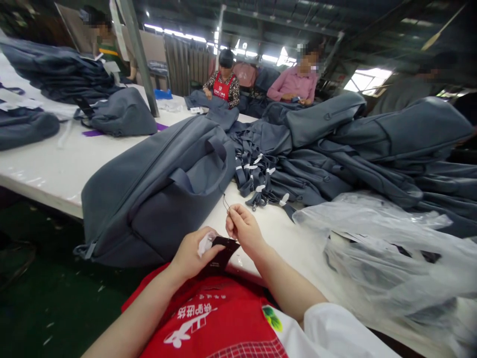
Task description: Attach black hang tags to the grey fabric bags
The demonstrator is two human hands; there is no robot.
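Note:
My left hand (192,253) is closed around a black tag (222,252) and a crumpled white piece (205,243), its thumb lying on the tag. Just to the right, the fingers of my right hand (242,226) pinch a thin dark string (225,203), whose loop sticks up above the fingertips. Beyond both hands, a large blue-grey bag (160,194) lies on the white table (219,221), two loop handles on its near right side. A metal zipper pull hangs at the bag's lower left corner.
Blue-grey bags (395,129) are heaped at the right, beside straps (257,169) with white ties. Clear plastic (391,263) holding tags lies near right. More bags (122,112) stand at the left. Several people, one in a red apron (222,89), are across the table near a metal post (139,54).

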